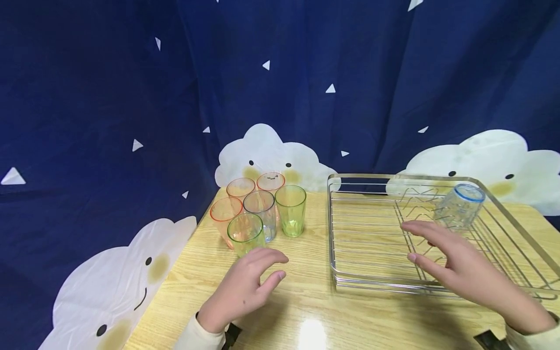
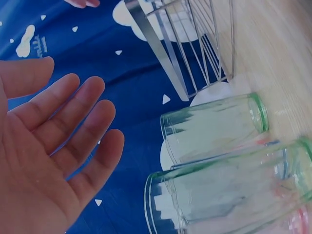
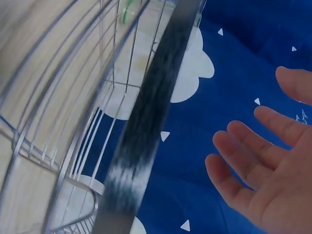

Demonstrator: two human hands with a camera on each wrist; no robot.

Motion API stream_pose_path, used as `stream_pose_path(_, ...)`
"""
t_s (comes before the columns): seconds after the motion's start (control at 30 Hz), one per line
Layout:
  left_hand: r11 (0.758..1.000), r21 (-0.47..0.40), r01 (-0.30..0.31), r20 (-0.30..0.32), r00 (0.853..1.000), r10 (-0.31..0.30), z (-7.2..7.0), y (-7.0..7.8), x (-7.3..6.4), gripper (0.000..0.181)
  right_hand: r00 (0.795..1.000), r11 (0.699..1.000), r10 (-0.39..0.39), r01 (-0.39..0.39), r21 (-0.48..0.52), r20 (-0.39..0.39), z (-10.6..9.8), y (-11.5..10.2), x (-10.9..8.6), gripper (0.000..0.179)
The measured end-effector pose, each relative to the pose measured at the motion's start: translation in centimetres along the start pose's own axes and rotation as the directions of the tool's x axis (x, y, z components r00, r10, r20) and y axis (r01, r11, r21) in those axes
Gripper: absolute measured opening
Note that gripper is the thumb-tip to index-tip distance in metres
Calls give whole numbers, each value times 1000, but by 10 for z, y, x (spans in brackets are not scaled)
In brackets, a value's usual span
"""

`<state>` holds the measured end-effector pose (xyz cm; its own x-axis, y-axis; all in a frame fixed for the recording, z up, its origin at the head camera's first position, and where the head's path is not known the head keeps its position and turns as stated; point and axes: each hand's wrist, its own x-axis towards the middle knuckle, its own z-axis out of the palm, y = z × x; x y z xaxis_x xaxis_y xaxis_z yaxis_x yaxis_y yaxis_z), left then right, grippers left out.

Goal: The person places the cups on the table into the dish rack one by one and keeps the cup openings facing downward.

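Observation:
My left hand (image 1: pixel 245 287) hovers over the table just in front of a green tumbler (image 1: pixel 246 236), its fingers loosely bent and nothing in its grasp. Behind that tumbler stand a blue tumbler (image 1: pixel 262 214), a second green one (image 1: pixel 291 209) and three reddish ones, including a front-left tumbler (image 1: pixel 224 216); all have their mouths up. Above the wire dish rack (image 1: pixel 331 228) is my right hand (image 1: pixel 455 262), relaxed and holding nothing. Beyond its fingers, a clear blue tumbler (image 1: pixel 459 206) leans in the rack with its blue-ringed, narrower end up. The left wrist view confirms an empty palm (image 2: pixel 44 170).
The rack's flat metal rim (image 3: pixel 146 131) rises beside my right hand. Bent wire dividers (image 1: pixel 415 204) run across the rack's inside. A wooden table (image 1: pixel 302 301) lies underneath, and a dark blue curtain (image 1: pixel 280 102) with clouds and triangles hangs behind and at the left.

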<state>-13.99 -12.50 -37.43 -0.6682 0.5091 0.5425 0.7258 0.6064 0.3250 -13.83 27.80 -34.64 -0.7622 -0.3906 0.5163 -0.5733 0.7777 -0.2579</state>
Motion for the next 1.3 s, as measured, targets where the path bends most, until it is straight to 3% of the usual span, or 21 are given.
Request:
stream_pose_path(0.23, 998, -4, 61, -44, 997, -61, -7, -9, 1, 20, 1000, 999, 20, -20, -39, 13, 1, 1, -8, 66)
stream_pose_path(0.47, 998, 11, 67, -124, 990, -65, -16, -20, 5, 21, 1000, 1000, 19, -19, -3, -1, 2, 4, -11, 66)
stream_pose_path(0.7, 987, 50, 152, -168, 976, -141, -17, -30, 7, 26, 999, 999, 33, -33, -2, 23, 7, 5, -16, 66)
stream_pose_path(1.07, 967, 74, 244, -184, 956, -227, -13, -39, 7, 28, 1000, 1000, 6, -6, -9, 20, 10, 6, -19, 66)
stream_pose_path(1.3, 953, 86, 291, -173, 946, -273, -9, -43, 7, 28, 999, 999, 28, -27, -25, 39, 14, 7, -23, 60)
